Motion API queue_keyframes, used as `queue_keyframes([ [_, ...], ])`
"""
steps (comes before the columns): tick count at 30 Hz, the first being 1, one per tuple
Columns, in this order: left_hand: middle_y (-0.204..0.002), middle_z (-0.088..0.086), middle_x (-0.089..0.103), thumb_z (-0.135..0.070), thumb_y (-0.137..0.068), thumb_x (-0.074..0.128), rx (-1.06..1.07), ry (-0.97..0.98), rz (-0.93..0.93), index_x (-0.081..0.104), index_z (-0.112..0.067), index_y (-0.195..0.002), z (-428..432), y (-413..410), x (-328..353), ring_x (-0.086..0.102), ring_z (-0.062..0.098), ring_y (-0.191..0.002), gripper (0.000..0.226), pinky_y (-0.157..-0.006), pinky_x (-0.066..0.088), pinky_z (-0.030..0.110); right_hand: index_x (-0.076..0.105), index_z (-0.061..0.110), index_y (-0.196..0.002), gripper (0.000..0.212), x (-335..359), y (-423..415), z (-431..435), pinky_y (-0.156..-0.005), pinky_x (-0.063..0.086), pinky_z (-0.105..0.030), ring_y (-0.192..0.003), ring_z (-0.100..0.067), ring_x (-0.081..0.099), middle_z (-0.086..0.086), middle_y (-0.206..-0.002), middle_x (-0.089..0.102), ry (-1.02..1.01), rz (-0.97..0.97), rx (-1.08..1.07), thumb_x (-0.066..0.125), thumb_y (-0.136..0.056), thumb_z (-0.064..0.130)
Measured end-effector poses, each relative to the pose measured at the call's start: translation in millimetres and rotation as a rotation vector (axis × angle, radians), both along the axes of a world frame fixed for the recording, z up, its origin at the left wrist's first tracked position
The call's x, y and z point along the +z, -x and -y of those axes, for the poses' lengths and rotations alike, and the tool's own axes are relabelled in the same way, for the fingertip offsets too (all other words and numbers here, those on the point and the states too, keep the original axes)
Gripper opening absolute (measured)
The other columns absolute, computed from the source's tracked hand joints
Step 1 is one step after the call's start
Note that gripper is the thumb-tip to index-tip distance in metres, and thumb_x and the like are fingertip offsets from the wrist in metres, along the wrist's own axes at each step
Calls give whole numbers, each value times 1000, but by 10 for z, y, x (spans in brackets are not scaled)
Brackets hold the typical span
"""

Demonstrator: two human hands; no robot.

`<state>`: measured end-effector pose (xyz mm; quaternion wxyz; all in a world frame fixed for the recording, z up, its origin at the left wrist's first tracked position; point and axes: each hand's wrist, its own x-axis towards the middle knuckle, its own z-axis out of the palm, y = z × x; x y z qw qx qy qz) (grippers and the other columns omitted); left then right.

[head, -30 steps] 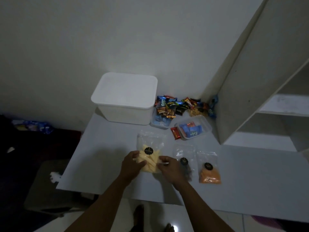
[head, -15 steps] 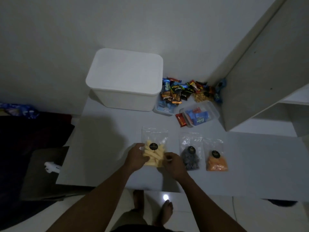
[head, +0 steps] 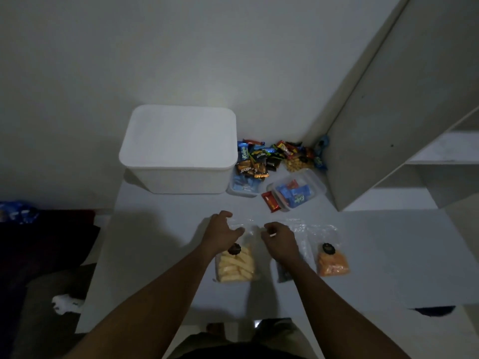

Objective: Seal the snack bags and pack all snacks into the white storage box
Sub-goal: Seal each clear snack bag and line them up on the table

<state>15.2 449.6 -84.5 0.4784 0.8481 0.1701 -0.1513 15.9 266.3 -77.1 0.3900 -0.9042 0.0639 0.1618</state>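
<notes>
Left hand sits at the top edge of the bag of yellow sticks, fingers curled and spread loosely over the clear plastic, thumb pointing toward the other hand. Right hand is at the same edge on the bag's three o'clock side, fingertips drawn together in a pinch. Whether it grips the plastic itself I cannot tell, as the film is nearly invisible in the dim light.

From the single head view, the bag lies flat on the white table, contents settled toward six o'clock, open end toward twelve. At its three o'clock lies a dark-filled bag, largely hidden under the right wrist, then the bag of orange snacks. The white storage box stands at eleven o'clock from the hands, lid on. Loose wrapped candies and a clear tub lie at one o'clock.

The step appears to be closing this bag's mouth. To do it well, both hands should pull the top edge taut and flat, line up the two strips, then press from one corner across to the other, pushing air out first. Keeping the sticks clear of the seal line matters, since a crumb there would likely leave a gap.
</notes>
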Motion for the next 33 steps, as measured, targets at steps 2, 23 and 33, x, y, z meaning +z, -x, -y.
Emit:
queue_keyframes([
  [2,-137,10,49,-38,-81,77,-24,-10,24,48,-16,-136,79,-233,119,53,21,-117,65,-89,44,27,65,9,-121,31,125,-245,63,-85,48,-26,-105,-19,64,-5,-114,67,-7,33,-27,62,-94,25],
  [23,-121,8,63,-23,-90,68,-179,-63,-8,57,-10,-126,1454,-2606,59,61,21,-102,39,-86,53,34,65,-6,-108,25,-19,-2507,1384,-69,33,-20,-95,-24,58,-20,-109,66,-59,10,-272,53,-99,14],
  [33,-109,-5,71,-43,-84,62,-204,-74,-203,63,-35,-119,1796,-3112,-554,66,17,-98,36,-88,55,40,62,3,-129,34,-566,-3161,1505,-94,38,-24,-126,-31,55,-18,-136,59,-49,-189,-207,51,-101,18],
])
